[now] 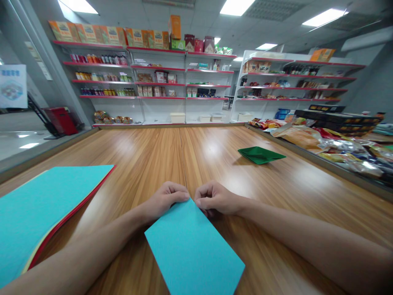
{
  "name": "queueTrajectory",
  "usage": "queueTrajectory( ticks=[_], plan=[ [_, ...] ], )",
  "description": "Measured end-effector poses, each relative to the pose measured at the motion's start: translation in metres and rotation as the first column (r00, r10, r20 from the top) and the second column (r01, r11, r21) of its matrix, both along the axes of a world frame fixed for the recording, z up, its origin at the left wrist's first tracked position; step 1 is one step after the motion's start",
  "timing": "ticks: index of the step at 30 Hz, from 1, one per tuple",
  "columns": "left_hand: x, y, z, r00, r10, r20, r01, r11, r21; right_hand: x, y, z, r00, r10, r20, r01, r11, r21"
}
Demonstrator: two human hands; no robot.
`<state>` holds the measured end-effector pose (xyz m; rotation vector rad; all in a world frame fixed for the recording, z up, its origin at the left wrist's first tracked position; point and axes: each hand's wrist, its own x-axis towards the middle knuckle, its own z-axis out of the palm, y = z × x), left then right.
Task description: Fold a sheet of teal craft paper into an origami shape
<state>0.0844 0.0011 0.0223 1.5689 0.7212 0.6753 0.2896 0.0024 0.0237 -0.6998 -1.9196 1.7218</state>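
A sheet of light-blue paper [196, 250] lies in front of me, with one corner pointing away and its near end cut off by the view's bottom edge. At that far corner my left hand [172, 196] is closed, its thumb pressing on the paper and the fingers curled beneath or behind. Just right of the same corner is my right hand [215, 198], also closed, with thumb and fingers pinched at the paper's edge. Its fingertips are partly hidden. Further off to the right, a folded green paper piece [260, 155] rests on the table.
A stack of coloured paper sheets [46, 200], light blue on top, lies at the left of the wooden table [147, 151]. Packaged snacks [346, 143] and black boxes [337, 116] stand beyond the right rim. Stocked shelves [159, 84] line the back.
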Motion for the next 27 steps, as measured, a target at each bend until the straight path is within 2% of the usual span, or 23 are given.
queueTrajectory(
  ticks=[10,18,27],
  plan=[
    [0.0,0.001,-0.002,0.994,-0.09,-0.061,0.094,0.993,0.066,0.002,0.001,-0.006,0.999,0.02,0.043,-0.023,0.998,0.054],
    [-0.003,0.0,-0.003,0.998,0.052,0.022,-0.052,0.999,-0.008,-0.001,0.0,-0.002,0.999,-0.027,-0.03,0.027,1.0,-0.005],
    [-0.013,0.013,-0.006,0.996,0.084,0.035,-0.082,0.996,-0.047,-0.001,-0.001,-0.001,1.0,-0.011,-0.019,0.01,0.999,-0.034]
  ],
)
